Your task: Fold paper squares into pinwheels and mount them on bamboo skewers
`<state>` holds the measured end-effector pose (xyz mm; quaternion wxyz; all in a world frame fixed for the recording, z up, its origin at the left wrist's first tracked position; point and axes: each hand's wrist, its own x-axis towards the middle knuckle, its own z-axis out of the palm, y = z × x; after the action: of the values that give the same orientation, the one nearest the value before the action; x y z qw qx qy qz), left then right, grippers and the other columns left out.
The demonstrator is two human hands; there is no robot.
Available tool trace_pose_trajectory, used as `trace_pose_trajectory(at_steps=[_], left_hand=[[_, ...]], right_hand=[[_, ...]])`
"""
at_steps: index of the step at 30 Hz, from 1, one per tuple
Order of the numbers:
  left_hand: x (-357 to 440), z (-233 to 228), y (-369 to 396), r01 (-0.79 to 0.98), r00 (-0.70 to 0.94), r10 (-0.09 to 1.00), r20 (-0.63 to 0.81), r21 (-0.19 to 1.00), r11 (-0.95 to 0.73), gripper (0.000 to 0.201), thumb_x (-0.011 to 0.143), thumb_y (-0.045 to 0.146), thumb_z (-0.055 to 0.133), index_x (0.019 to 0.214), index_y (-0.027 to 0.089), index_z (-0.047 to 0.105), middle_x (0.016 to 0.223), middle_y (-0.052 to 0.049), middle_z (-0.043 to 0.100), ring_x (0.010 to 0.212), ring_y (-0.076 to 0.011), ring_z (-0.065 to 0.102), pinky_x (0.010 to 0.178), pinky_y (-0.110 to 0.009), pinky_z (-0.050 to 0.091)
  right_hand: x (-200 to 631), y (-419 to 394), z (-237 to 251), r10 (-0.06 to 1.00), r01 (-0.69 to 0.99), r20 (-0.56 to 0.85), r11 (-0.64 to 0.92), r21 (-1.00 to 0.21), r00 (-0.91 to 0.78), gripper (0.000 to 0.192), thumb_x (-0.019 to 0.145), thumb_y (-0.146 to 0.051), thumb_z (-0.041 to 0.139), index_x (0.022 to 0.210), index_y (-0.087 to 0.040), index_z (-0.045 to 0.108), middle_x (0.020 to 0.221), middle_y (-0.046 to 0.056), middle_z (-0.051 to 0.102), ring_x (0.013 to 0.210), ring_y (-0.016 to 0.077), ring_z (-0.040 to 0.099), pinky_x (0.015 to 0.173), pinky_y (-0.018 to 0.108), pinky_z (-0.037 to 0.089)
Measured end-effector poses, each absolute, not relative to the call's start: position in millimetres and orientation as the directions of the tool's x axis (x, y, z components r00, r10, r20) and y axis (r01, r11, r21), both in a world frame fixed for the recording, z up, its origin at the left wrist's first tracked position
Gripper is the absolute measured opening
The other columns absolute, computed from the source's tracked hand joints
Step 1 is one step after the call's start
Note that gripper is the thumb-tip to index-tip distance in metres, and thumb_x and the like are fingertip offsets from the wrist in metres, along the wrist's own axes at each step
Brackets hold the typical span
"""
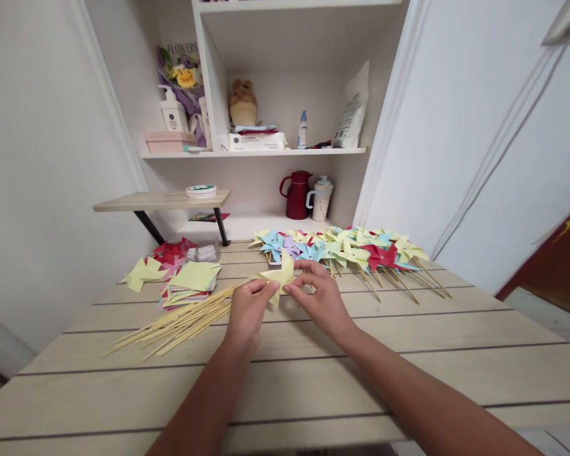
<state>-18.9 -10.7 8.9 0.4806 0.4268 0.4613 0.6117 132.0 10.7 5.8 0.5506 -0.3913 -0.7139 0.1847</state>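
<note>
A pale yellow paper pinwheel (284, 272) is held between my two hands above the table. My left hand (249, 308) pinches its lower left side between thumb and fingers. On the other side, my right hand (319, 296) has thumb and fingertips closed on the paper. The pinwheel's centre is partly covered by my fingers, and I cannot make out a pin there. Just left of my left hand lies a bundle of thin wooden sticks (185, 321). Behind it sits a stack of coloured paper squares (194, 278), yellow on top.
Finished pinwheels on sticks (351, 248) are heaped at the back right. A loose yellow pinwheel (144, 273), red paper pieces (170, 251) and a clear plastic box (203, 253) lie at the left. Behind stand a small raised shelf (161, 201), a red jug (297, 195) and a cup (321, 199).
</note>
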Motion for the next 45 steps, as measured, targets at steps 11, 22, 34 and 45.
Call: trace_pose_trajectory(at_steps=[11, 22, 34, 45], left_hand=[[-17.5, 9.7, -11.3, -0.141, -0.178, 0.977, 0.116, 0.98, -0.142, 0.024, 0.061, 0.036, 0.082, 0.07, 0.015, 0.076, 0.072, -0.004, 0.071, 0.068, -0.0146, 0.059, 0.067, -0.025, 0.043], [-22.4, 4.7, -8.2, -0.229, -0.24, 0.969, 0.054, 0.967, -0.11, 0.028, 0.06, 0.037, 0.083, 0.075, 0.014, 0.076, 0.078, -0.007, 0.074, 0.074, -0.0188, 0.065, 0.071, -0.029, 0.049], [-18.5, 6.2, -11.1, -0.205, -0.205, 0.977, 0.06, 0.973, -0.103, 0.027, 0.061, 0.037, 0.082, 0.075, 0.015, 0.077, 0.079, -0.006, 0.074, 0.072, -0.0175, 0.063, 0.069, -0.028, 0.048], [-17.6, 7.3, -12.0, -0.168, -0.221, 0.97, 0.097, 0.976, -0.136, 0.025, 0.061, 0.036, 0.083, 0.074, 0.016, 0.078, 0.077, -0.006, 0.074, 0.073, -0.0183, 0.063, 0.07, -0.027, 0.047]], right_hand=[[131.1, 10.7, 5.5, 0.76, 0.369, 0.647, 0.621, -0.692, -0.066, 0.019, 0.078, -0.031, 0.072, 0.062, -0.021, 0.067, 0.111, 0.009, 0.064, 0.108, 0.0276, 0.059, 0.096, 0.045, 0.041], [143.1, 16.2, 10.6, 0.904, 0.137, 0.42, 0.426, -0.894, -0.076, 0.044, 0.086, -0.054, 0.06, 0.119, -0.025, 0.065, 0.126, 0.009, 0.065, 0.116, 0.0278, 0.058, 0.098, 0.045, 0.044], [133.2, 12.1, 11.8, 0.951, 0.211, 0.255, 0.289, -0.934, -0.174, 0.022, 0.067, -0.038, 0.075, 0.068, -0.018, 0.064, 0.066, -0.001, 0.063, 0.063, 0.0151, 0.052, 0.062, 0.028, 0.039], [134.4, 15.1, 8.5, 0.915, 0.168, 0.363, 0.391, -0.905, -0.177, 0.028, 0.07, -0.038, 0.073, 0.091, -0.02, 0.07, 0.096, 0.004, 0.071, 0.09, 0.0227, 0.063, 0.077, 0.032, 0.046]])
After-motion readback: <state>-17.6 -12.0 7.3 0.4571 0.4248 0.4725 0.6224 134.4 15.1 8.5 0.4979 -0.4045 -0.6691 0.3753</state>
